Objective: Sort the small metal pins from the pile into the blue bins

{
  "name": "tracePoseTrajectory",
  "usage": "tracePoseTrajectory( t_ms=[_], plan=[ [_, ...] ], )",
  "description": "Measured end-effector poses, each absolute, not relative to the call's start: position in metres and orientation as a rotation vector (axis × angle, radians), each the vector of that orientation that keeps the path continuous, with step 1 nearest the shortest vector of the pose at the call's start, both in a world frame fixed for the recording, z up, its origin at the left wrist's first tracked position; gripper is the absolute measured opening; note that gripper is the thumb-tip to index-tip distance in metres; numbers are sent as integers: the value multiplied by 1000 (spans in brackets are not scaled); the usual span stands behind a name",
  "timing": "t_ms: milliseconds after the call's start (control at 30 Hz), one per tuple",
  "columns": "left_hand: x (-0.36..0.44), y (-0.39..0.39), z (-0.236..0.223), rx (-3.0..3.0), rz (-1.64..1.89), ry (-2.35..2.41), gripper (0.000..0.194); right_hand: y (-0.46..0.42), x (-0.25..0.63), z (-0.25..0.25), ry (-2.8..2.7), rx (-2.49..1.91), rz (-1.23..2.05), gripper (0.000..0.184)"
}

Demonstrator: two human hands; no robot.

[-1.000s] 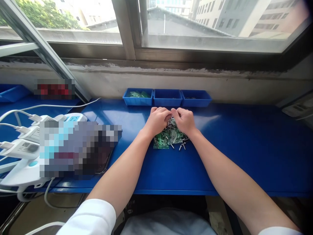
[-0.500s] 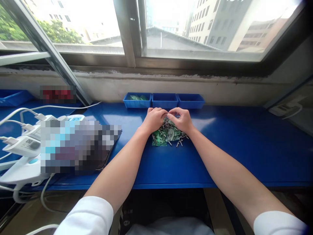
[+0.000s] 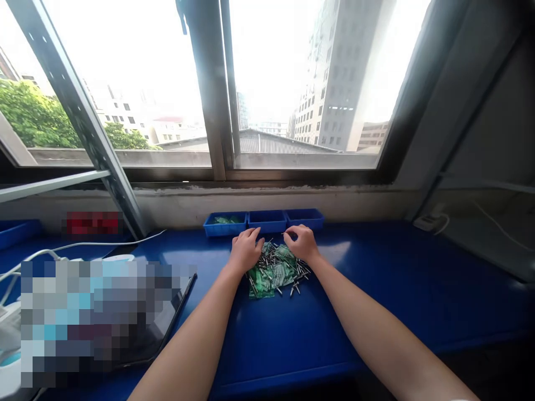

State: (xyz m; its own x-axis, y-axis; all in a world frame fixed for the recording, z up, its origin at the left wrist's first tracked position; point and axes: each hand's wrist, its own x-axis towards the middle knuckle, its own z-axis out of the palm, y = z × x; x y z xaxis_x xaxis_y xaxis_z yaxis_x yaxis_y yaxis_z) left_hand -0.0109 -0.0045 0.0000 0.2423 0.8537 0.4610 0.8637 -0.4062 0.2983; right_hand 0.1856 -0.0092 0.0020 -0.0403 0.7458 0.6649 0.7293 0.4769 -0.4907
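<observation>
A heap of small metal blind rivets (image 3: 271, 257) lies on the blue table, mixed with green clear plastic bags (image 3: 264, 281). My left hand (image 3: 246, 252) is at the heap's left edge, fingers apart, with nothing visible in it. To the right of the heap, my right hand (image 3: 304, 244) pinches thumb and forefinger together. A thin, dark tip pokes out of that pinch; it looks like a rivet, mostly hidden by the fingers. A few loose rivets (image 3: 295, 288) lie at the front of the heap.
Three joined blue bins (image 3: 267, 221) stand behind the heap; the left one holds green bags. At left are a blurred-out item (image 3: 96, 317) with a dark edge, white cables (image 3: 104, 243) and a metal post (image 3: 90, 128). A window (image 3: 309, 83) rises behind.
My hands have parted: their fingertips met above the heap before, and now the left is open on the left side while the right stays pinched. The view has tilted up.
</observation>
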Motion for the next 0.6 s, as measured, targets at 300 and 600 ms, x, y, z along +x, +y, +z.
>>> tracePoseTrajectory(
  t_ms=[300,600],
  plan=[
    [-10,1,-6,-2475,-796,-1760,46,23,210,-10,-1608,-1615,-58,52],
    [-13,1,-9,-2568,-589,-1883,73,25,210,-20,-1564,-1506,-2,51]
  ],
)
